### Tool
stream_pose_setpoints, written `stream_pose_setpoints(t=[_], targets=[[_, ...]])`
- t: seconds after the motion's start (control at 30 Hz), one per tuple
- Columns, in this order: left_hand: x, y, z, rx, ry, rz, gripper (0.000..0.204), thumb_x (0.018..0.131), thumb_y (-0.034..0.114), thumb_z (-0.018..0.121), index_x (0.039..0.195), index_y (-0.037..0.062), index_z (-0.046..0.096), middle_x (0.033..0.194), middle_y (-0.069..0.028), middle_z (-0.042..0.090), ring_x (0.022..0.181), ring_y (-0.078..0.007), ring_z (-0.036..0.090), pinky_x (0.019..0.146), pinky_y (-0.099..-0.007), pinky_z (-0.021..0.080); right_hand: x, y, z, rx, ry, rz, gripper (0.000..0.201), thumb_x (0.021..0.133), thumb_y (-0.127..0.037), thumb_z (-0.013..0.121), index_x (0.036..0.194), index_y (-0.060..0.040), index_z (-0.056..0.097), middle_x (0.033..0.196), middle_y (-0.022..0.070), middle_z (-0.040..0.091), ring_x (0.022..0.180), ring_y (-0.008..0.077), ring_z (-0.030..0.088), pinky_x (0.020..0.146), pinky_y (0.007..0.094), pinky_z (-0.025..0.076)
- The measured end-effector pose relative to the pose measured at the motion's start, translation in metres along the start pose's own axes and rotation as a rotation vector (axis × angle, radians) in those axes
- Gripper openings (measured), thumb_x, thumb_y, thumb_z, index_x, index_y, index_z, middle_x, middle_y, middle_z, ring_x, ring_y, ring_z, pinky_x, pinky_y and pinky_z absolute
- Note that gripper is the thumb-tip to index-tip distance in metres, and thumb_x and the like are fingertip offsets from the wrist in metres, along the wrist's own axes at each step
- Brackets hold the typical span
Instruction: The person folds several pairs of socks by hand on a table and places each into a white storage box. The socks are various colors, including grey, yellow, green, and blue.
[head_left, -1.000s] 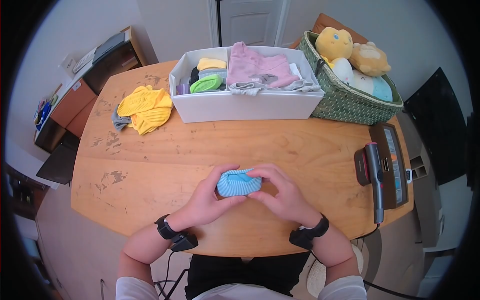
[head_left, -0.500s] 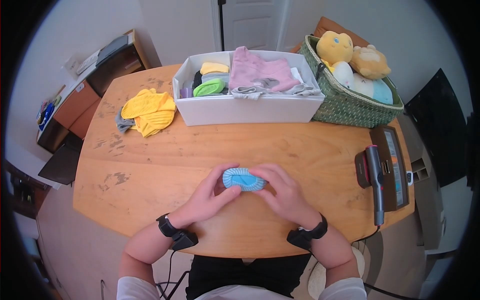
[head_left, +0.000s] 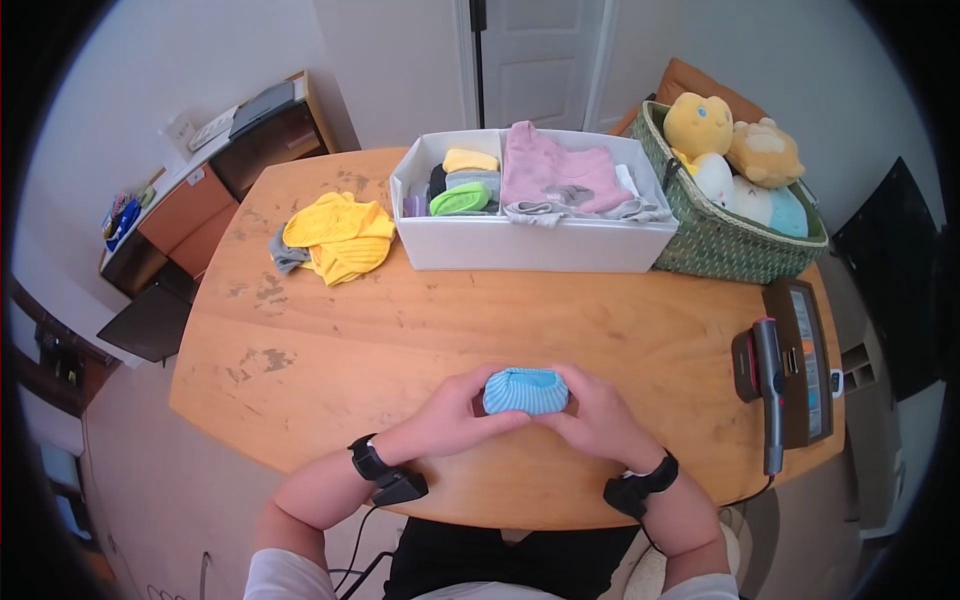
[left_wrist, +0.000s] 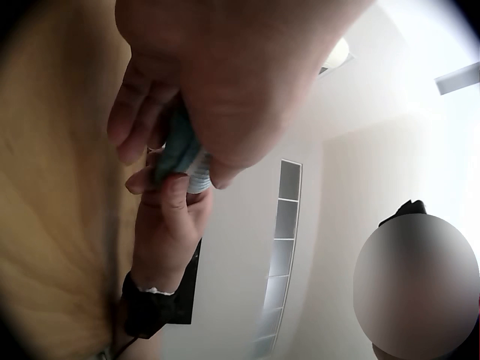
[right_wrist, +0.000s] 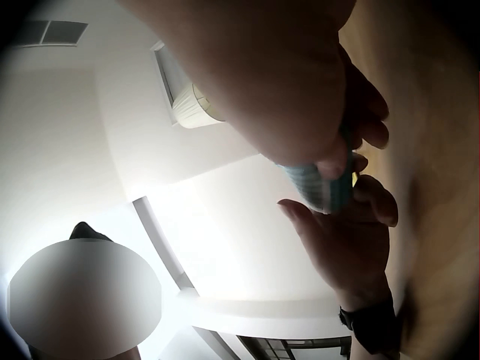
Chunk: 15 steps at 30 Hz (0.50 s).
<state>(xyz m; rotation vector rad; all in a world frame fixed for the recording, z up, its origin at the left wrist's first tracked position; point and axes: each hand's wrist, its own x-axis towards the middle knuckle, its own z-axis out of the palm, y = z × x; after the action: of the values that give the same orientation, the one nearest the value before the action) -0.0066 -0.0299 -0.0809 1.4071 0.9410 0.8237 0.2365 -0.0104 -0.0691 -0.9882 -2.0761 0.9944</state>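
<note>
A folded bundle of blue-and-white striped socks is held over the near middle of the table, its plain blue fold showing along the top. My left hand grips the bundle's left end, thumb along the near side. At the other end my right hand holds it, with the thumb low on the near side. In the left wrist view the sock bundle shows between both hands, partly hidden by the left palm. The right wrist view catches its striped side beneath the right hand.
Behind stands a white divided box of folded clothes. Left of it lies a yellow garment heap with a grey piece. A green basket of plush toys stands back right. A corded grey handheld device rests beside a brown case.
The sock bundle has been turned so its striped side faces me, where the open fold showed before. My right fingers have moved from its top to its right end. The head view has shifted.
</note>
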Motion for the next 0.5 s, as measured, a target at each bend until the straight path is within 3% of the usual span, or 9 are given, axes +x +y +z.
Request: stream_pose_setpoints(t=[0.07, 0.17, 0.23, 0.27, 0.33, 0.37, 0.43, 0.5], targets=[[0.000, 0.001, 0.000, 0.135, 0.004, 0.056, 0.045, 0.100, 0.029, 0.074, 0.130, -0.0013, 0.061, 0.091, -0.0034, 0.069, 0.074, -0.0086, 0.062, 0.067, -0.0249, 0.052, 0.000, 0.000, -0.003, -0.010, -0.041, 0.054, 0.051, 0.086, -0.014, 0.081, 0.132, -0.0028, 0.060, 0.095, 0.0189, 0.071, 0.081, 0.0344, 0.071, 0.073, 0.0389, 0.055], [0.004, 0.002, -0.005, 0.316, -0.004, -0.041, 0.044, 0.099, 0.029, 0.075, 0.127, -0.0025, 0.064, 0.087, -0.0034, 0.069, 0.072, -0.0096, 0.061, 0.068, -0.0258, 0.052, 0.001, 0.020, 0.009, -0.006, -0.064, 0.090, 0.050, 0.087, -0.016, 0.082, 0.130, -0.0030, 0.060, 0.088, 0.0175, 0.070, 0.077, 0.0323, 0.071, 0.069, 0.0387, 0.055], [0.011, 0.001, -0.006, 0.268, 0.055, 0.009, 0.039, 0.099, 0.030, 0.074, 0.122, -0.0012, 0.066, 0.083, -0.0024, 0.068, 0.070, -0.0088, 0.062, 0.064, -0.0256, 0.052, 0.002, 0.037, 0.020, 0.133, 0.030, 0.068, 0.049, 0.091, -0.017, 0.079, 0.133, -0.0021, 0.059, 0.096, 0.0143, 0.071, 0.075, 0.0240, 0.071, 0.068, 0.0354, 0.055], [0.014, -0.002, -0.008, 0.279, 0.057, 0.029, 0.039, 0.099, 0.030, 0.074, 0.122, -0.0012, 0.066, 0.083, -0.0024, 0.068, 0.070, -0.0088, 0.062, 0.064, -0.0256, 0.052, 0.004, 0.031, 0.018, 0.124, 0.041, 0.050, 0.049, 0.091, -0.017, 0.079, 0.133, -0.0021, 0.059, 0.096, 0.0143, 0.071, 0.075, 0.0240, 0.071, 0.068, 0.0354, 0.055], [0.020, -0.008, -0.016, 0.018, 0.103, -0.152, 0.039, 0.099, 0.031, 0.074, 0.123, 0.0010, 0.065, 0.082, -0.0018, 0.067, 0.068, -0.0081, 0.063, 0.059, -0.0255, 0.051, 0.008, 0.020, 0.013, 0.345, 0.106, 0.158, 0.047, 0.095, -0.017, 0.075, 0.136, -0.0011, 0.057, 0.107, 0.0105, 0.069, 0.076, 0.0144, 0.069, 0.068, 0.0304, 0.055], [0.023, -0.011, -0.020, 0.032, 0.105, -0.130, 0.039, 0.099, 0.031, 0.074, 0.123, 0.0010, 0.065, 0.082, -0.0018, 0.067, 0.068, -0.0081, 0.063, 0.059, -0.0255, 0.051, 0.008, 0.024, 0.009, 0.338, 0.116, 0.135, 0.047, 0.095, -0.017, 0.075, 0.136, -0.0011, 0.057, 0.107, 0.0105, 0.069, 0.076, 0.0144, 0.069, 0.068, 0.0304, 0.055], [0.025, -0.015, -0.027, -0.143, 0.294, -0.069, 0.040, 0.099, 0.029, 0.074, 0.128, 0.0032, 0.063, 0.083, -0.0017, 0.067, 0.065, -0.0077, 0.063, 0.056, -0.0252, 0.049, 0.008, 0.049, 0.006, 0.282, 0.108, 0.164, 0.047, 0.100, -0.012, 0.069, 0.142, 0.0008, 0.051, 0.119, 0.0093, 0.064, 0.080, 0.0082, 0.066, 0.070, 0.0226, 0.053], [0.024, -0.013, -0.031, -0.154, 0.351, -0.018, 0.041, 0.099, 0.028, 0.074, 0.130, 0.0033, 0.062, 0.086, -0.0017, 0.067, 0.067, -0.0080, 0.063, 0.057, -0.0248, 0.050, 0.007, 0.055, 0.008, 0.282, 0.112, 0.172, 0.045, 0.099, -0.014, 0.069, 0.140, 0.0002, 0.054, 0.116, 0.0089, 0.066, 0.079, 0.0094, 0.067, 0.070, 0.0252, 0.054]])
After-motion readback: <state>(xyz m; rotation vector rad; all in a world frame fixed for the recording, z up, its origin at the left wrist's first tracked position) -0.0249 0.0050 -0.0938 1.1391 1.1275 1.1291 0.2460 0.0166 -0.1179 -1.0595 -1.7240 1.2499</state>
